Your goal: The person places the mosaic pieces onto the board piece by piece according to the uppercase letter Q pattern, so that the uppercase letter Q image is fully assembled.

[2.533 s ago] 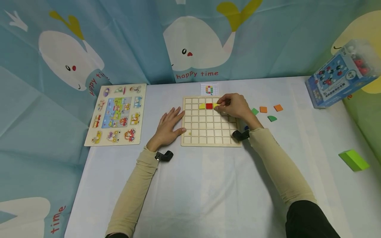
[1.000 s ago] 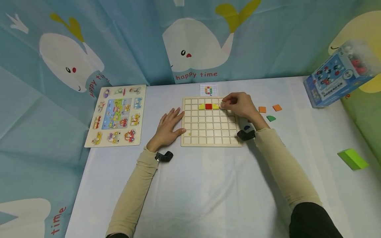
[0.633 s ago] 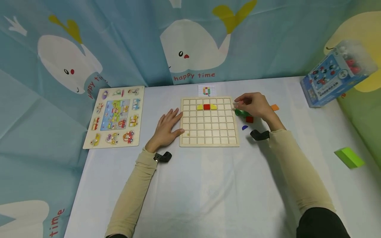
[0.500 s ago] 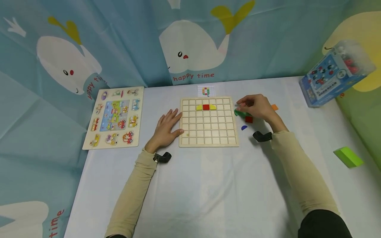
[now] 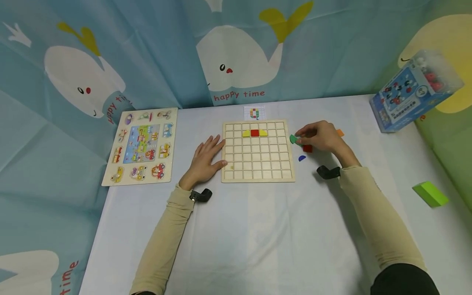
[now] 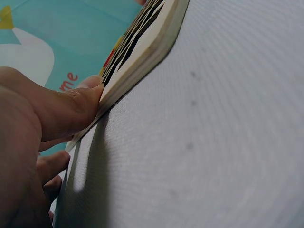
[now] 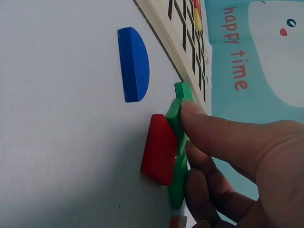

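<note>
The wooden grid board [image 5: 258,157] lies mid-table, holding a red square [image 5: 255,133] between two yellow pieces [image 5: 246,133]. My left hand [image 5: 203,162] rests spread at its left edge; in the left wrist view the thumb [image 6: 78,107] presses the board's rim. Right of the board, my right hand [image 5: 320,136] has thumb and curled fingers at a small green piece [image 7: 175,114], which it appears to pinch. More green pieces [image 7: 178,183] lie beside it, partly hidden by the fingers. A red block [image 7: 159,149] and a blue half-round piece [image 7: 134,64] lie close by.
A small pattern card [image 5: 254,113] lies behind the board. A picture puzzle [image 5: 141,145] lies at the left. An orange piece [image 5: 340,132] shows behind the right hand. A blue box [image 5: 411,94] and a green block [image 5: 430,194] stand toward the right.
My right hand has let go of the right-hand yellow piece on the board, moved right and come down onto the green pieces. The left hand stays at the board's edge.
</note>
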Motion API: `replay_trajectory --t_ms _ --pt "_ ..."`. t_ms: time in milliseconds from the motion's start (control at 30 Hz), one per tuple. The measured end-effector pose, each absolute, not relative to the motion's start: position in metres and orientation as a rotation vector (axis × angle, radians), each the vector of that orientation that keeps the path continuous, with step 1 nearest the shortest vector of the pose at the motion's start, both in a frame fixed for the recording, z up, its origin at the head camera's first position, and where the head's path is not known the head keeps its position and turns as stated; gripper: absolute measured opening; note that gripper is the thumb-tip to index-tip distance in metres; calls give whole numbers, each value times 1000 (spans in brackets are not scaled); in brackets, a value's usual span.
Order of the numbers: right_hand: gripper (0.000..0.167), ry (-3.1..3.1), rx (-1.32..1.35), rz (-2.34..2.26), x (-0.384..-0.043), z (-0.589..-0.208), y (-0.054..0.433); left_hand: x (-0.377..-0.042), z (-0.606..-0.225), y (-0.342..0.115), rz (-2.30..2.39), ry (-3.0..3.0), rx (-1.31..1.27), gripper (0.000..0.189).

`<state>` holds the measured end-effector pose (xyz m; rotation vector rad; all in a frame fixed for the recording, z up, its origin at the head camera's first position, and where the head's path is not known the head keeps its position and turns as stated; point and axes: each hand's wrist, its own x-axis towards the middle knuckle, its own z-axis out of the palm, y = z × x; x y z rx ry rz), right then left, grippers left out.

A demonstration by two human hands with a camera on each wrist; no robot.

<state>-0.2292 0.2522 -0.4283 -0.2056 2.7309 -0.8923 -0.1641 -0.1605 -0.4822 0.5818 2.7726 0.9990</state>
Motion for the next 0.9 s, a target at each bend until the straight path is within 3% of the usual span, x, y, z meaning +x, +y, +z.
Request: replay_trajectory --t_ms 300,900 --pt "35 2728 -249 -822 -228 -426 256 -165 -481 -160 999 2768 581 76" --pt "26 2853 -309 -851 -221 -433 254 -166 -481 -161 986 2760 572 75"
